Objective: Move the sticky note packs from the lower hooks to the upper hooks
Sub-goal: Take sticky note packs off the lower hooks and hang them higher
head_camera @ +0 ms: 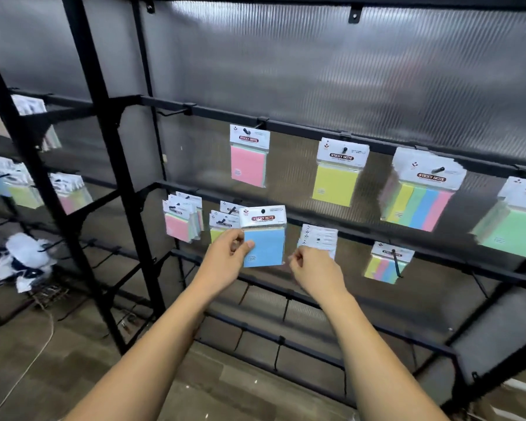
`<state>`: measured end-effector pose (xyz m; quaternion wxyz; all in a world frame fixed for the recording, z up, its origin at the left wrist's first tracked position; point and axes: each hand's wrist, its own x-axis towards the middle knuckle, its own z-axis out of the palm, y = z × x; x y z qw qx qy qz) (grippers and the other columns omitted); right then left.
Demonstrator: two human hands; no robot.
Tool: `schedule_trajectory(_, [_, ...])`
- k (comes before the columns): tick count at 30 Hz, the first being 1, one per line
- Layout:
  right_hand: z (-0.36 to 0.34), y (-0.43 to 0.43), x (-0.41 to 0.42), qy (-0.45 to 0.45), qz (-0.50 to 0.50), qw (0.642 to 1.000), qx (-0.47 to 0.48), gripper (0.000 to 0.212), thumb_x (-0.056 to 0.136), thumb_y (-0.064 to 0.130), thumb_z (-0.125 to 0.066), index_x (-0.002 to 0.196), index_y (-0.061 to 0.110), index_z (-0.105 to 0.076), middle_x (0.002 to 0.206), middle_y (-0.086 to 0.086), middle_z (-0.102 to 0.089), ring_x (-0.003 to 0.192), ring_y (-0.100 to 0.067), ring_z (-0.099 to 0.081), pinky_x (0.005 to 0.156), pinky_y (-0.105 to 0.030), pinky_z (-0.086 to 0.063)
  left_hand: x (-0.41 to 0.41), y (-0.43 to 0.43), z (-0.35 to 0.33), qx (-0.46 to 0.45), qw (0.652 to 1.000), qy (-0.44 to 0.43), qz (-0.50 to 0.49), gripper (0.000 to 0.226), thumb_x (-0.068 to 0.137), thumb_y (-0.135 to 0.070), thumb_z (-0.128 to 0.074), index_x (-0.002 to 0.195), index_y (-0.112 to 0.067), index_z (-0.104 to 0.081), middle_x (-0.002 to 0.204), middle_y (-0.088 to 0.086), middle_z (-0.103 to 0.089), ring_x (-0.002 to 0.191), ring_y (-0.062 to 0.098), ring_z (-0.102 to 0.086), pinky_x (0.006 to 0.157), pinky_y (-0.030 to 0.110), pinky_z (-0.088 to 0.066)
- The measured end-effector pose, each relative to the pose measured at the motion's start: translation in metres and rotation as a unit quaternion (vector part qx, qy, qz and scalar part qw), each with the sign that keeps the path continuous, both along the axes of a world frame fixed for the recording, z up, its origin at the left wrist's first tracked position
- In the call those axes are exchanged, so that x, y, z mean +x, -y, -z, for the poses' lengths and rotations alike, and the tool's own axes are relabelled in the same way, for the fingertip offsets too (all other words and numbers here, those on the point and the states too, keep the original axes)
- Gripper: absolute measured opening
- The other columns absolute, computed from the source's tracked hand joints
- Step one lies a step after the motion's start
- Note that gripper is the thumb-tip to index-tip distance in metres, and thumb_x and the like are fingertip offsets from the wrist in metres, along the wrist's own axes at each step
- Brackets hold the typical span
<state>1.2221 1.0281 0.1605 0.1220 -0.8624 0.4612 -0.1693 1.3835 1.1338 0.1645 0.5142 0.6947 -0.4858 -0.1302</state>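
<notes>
My left hand (225,256) pinches a blue sticky note pack (264,238) by its left edge, in front of the lower rail. My right hand (312,270) hangs just right of it with curled fingers and holds nothing; behind it a stack of packs (319,237) hangs on a lower hook. Other lower-hook packs: a pink-fronted bunch (181,220), a yellow one (222,226) behind the blue pack, a striped one (387,264). On the upper hooks hang a pink pack (249,156), a yellow pack (337,174), a striped bunch (422,192) and a green bunch (513,220).
The black metal rack (104,147) has a ribbed translucent back panel (316,65). One bare hook (176,110) sticks out at the left end of the upper rail. More packs hang in the left bay (22,183). White packaging (25,262) lies on the floor at left.
</notes>
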Motion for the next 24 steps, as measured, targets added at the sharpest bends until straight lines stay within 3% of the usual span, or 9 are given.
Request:
schedule_trajectory(4, [0.002,-0.009,0.047,0.020,0.017,0.999,0.030,0.020,0.097,0.034,-0.049,0.098,0.021,-0.064,0.093,0.001,-0.069,0.089,-0.024,-0.063,0.070,-0.032,-0.048,0.049,-0.003,0.001,0.014,1.000,0.006,0.021,0.010,0.096,-0.020,-0.056,0.095,-0.011,-0.062,0.085,-0.007,-0.054,0.066,0.000,-0.048,0.061,0.012,-0.036])
schedule_trajectory(9, [0.000,-0.019,0.105,0.030,0.043,0.998,0.034,0.019,0.095,0.038,-0.050,0.095,0.024,-0.063,0.091,0.000,-0.070,0.089,-0.026,-0.064,0.071,-0.034,-0.052,0.113,-0.004,-0.013,0.000,0.999,-0.022,0.046,0.010,0.097,-0.017,-0.055,0.098,-0.010,-0.062,0.078,-0.010,-0.049,0.061,-0.004,-0.047,0.060,0.007,-0.036])
schedule_trajectory(13, [-0.005,-0.026,0.142,0.037,0.065,0.996,0.039,0.021,0.095,0.039,-0.050,0.094,0.023,-0.063,0.091,-0.001,-0.070,0.090,-0.027,-0.063,0.071,-0.034,-0.051,0.160,-0.007,-0.029,-0.010,0.997,-0.033,0.068,0.009,0.098,-0.021,-0.054,0.096,-0.023,-0.062,0.079,-0.010,-0.055,0.061,-0.002,-0.047,0.062,0.016,-0.038])
schedule_trajectory(19, [-0.015,-0.033,0.189,0.059,0.068,0.995,0.040,0.020,0.094,0.039,-0.051,0.094,0.025,-0.066,0.089,0.001,-0.070,0.087,-0.024,-0.063,0.071,-0.032,-0.050,0.210,-0.010,-0.059,-0.052,0.995,-0.024,0.082,0.017,0.100,-0.020,-0.048,0.110,-0.015,-0.061,0.097,-0.004,-0.060,0.077,0.003,-0.051,0.068,0.014,-0.040])
schedule_trajectory(24, [-0.024,-0.031,0.216,0.068,0.062,0.995,0.035,0.020,0.094,0.039,-0.051,0.094,0.026,-0.066,0.089,0.007,-0.069,0.086,-0.018,-0.062,0.066,-0.028,-0.043,0.245,-0.004,-0.076,-0.065,0.996,-0.032,0.058,0.017,0.100,-0.026,-0.048,0.106,-0.015,-0.058,0.104,0.012,-0.063,0.096,0.029,-0.060,0.089,0.045,-0.049])
